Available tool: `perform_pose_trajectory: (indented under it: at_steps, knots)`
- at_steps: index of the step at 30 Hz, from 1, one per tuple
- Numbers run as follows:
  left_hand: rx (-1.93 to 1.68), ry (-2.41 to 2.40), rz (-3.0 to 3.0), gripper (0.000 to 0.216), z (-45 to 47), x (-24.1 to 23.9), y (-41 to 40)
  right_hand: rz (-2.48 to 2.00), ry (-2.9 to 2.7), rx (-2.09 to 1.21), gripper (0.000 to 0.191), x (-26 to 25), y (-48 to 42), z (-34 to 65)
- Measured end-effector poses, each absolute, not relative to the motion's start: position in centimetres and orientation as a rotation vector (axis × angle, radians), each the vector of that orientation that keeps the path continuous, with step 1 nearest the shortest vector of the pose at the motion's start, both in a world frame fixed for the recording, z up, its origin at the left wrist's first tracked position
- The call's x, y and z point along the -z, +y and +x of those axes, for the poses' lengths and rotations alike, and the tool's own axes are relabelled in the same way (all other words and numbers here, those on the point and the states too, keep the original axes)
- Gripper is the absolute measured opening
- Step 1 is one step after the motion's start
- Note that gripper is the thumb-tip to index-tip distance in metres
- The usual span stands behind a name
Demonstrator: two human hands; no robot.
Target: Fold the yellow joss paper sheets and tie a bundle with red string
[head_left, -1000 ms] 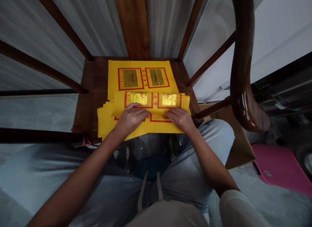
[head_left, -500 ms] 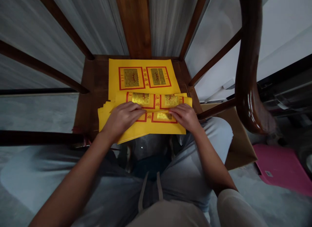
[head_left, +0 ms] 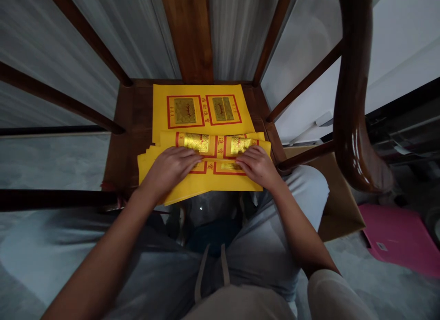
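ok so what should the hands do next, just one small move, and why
Probably curl the top sheet evenly, both hands together. The left hand and right hand hold its near edge, spread apart, and it looks bowed rather than creased flat, above the other yellow papers.
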State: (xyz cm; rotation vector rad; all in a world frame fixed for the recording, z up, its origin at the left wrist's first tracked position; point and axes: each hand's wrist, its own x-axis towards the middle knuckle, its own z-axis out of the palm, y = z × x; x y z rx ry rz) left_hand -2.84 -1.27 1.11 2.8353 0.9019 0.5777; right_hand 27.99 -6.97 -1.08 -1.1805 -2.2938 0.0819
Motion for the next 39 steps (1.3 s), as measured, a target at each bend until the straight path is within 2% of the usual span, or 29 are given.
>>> perform_pose_trajectory:
  at_steps: [9, 18, 39]
  knots:
    - [-0.694, 1.034, 2.805, 0.029, -4.6, -1.8, -0.9, -1.232, -2.255, -0.16, 0.029, 1.4, -7.4, 28.4]
    - [-0.726, 0.953, 2.808, 0.034, -5.4, -1.8, -0.4, -1.207, -2.254, -0.13, 0.027, 1.3, -7.4, 28.3]
    - [-0.694, 0.967, 2.804, 0.025, -7.1, 0.3, -1.7, -1.114, -2.369, -0.094, 0.024, 3.3, -9.4, 28.2]
